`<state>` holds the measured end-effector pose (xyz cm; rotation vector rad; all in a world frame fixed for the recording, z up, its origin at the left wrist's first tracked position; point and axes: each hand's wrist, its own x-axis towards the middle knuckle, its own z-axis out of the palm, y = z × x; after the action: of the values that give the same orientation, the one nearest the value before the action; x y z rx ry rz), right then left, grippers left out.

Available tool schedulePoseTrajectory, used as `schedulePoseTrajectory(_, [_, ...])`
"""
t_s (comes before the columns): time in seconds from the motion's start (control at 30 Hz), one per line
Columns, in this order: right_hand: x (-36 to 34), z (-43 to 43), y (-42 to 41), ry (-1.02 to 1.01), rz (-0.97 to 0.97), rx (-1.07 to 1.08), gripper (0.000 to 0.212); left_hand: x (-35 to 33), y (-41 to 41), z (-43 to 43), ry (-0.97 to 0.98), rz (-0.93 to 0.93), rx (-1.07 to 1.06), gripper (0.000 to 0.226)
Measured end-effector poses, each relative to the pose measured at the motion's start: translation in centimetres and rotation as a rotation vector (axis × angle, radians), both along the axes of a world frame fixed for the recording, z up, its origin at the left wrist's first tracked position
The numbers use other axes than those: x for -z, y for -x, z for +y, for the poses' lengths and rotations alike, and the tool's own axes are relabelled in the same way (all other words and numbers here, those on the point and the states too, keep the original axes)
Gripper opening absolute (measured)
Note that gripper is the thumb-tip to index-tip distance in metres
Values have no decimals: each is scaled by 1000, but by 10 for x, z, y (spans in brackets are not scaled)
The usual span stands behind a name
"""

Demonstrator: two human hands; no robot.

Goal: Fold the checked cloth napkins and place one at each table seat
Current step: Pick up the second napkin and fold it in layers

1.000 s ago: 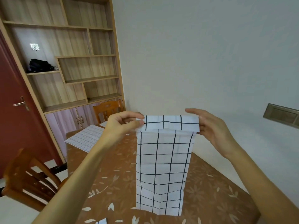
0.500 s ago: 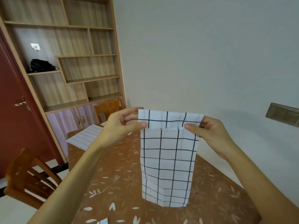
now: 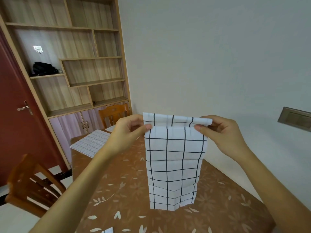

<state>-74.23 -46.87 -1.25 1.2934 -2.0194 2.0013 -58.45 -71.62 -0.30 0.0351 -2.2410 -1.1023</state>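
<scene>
I hold a white cloth napkin with a thin black check [image 3: 175,158] upright in front of me, over the table covered in a brown cloth with pale leaf and flower print [image 3: 127,195]. My left hand [image 3: 127,132] pinches the napkin's upper left corner, with the thumb [image 3: 148,126] pressed on the near face and the other fingers curled behind the cloth. My right hand [image 3: 223,133] pinches the upper right corner the same way, thumb in front and fingers tucked behind. Between my two hands a narrow strip along the top stands a little behind and above the front layer, so the napkin is doubled there. The rest hangs straight down in a long narrow panel with soft horizontal creases across it. Its lower edge hangs close to the tablecloth; I cannot tell whether it touches.

At the far end of the table a second white checked napkin [image 3: 90,144] lies spread flat, well apart from the one I hold, and a corner of another white cloth [image 3: 111,127] shows just beyond it. An orange-brown wooden chair [image 3: 114,113] stands at that far end, and a second wooden chair [image 3: 32,182] stands at the table's left side. A tall light-wood shelf unit with pale cupboard doors [image 3: 75,64] fills the far wall, with a black bag [image 3: 44,68] on one of its shelves. A dark red door with a metal handle [image 3: 13,106] is on the left. A grey rectangular panel [image 3: 294,118] is set in the white wall on the right.
</scene>
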Motion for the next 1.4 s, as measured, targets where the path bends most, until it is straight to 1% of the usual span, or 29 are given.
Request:
schedulePoseTrajectory(0.07, [1,-2,-1,29,-9,10,19,1,0,2,15,12,-1,33])
schedulePoseTrajectory(0.13, [2,-5,-2,62,-21,18,21,3,1,3,-1,0,-1,25])
schedulePoseTrajectory(0.2, [2,-6,-3,73,0,32,21,5,1,4,-40,-36,2,20])
schedulePoseTrajectory(0.23, [2,-6,-3,72,22,30,21,5,0,3,-81,-60,24,22])
schedulePoseTrajectory(0.3, [1,-7,-3,62,70,14,27,6,-2,2,-198,-106,88,31])
schedulePoseTrajectory(0.4, [3,-7,0,58,136,29,35,2,-3,4,-411,-106,87,43])
schedulePoseTrajectory(0.47, [5,-8,3,70,227,55,38,-2,0,5,-611,-112,81,35])
schedulePoseTrajectory(0.5, [7,-9,4,73,287,65,41,-4,1,5,-682,-127,84,34])
schedulePoseTrajectory(0.57, [9,-9,4,54,392,106,49,-6,0,3,-751,-144,94,41])
schedulePoseTrajectory(0.6, [10,-9,4,43,429,132,53,-6,0,1,-738,-138,93,39])
schedulePoseTrajectory(0.67, [12,-9,3,40,466,154,56,-5,-2,-2,-647,-130,64,36])
schedulePoseTrajectory(0.7, [13,-9,2,44,478,153,56,-4,-3,-3,-618,-127,51,39])
schedulePoseTrajectory(0.77, [15,-9,1,47,492,152,58,-3,-3,-3,-633,-102,45,45])
schedulePoseTrajectory(0.83, [15,-9,-2,47,462,145,66,-4,-3,-1,-653,-70,32,42])
schedulePoseTrajectory(0.87, [15,-9,-4,44,376,114,71,-5,-4,0,-651,-58,27,40])
schedulePoseTrajectory(0.9, [14,-8,-4,53,242,57,75,-6,-4,1,-646,-46,25,38])
schedulePoseTrajectory(0.93, [11,-6,-4,70,83,-15,74,-6,-4,1,-638,-37,25,37])
schedulePoseTrajectory(0.97, [7,-5,-2,88,-75,-94,67,-7,-5,1,-632,-31,24,37])
schedulePoseTrajectory(1.03, [-1,-2,2,74,-358,-243,43,-8,-5,1,-632,-20,35,38])
schedulePoseTrajectory(1.07, [-5,-2,3,19,-432,-279,49,-9,-5,1,-634,-15,39,39])
schedulePoseTrajectory(1.1, [-6,-2,4,-66,-429,-292,63,-9,-4,2,-635,-8,42,40])
schedulePoseTrajectory(1.13, [-4,-2,4,-172,-354,-279,71,-9,-4,2,-636,2,45,40])
schedulePoseTrajectory(1.17, [-2,-5,2,-265,-257,-240,69,-10,-4,3,-633,9,52,41])
schedulePoseTrajectory(1.23, [0,-11,-3,-342,-138,-170,58,-11,-4,3,-620,8,74,41])
schedulePoseTrajectory(1.3, [1,-14,-3,-352,-114,-154,57,-12,-5,4,-593,-6,110,42])
schedulePoseTrajectory(1.4, [-2,-16,1,-416,-69,-178,56,-15,-9,4,-491,-29,136,34])
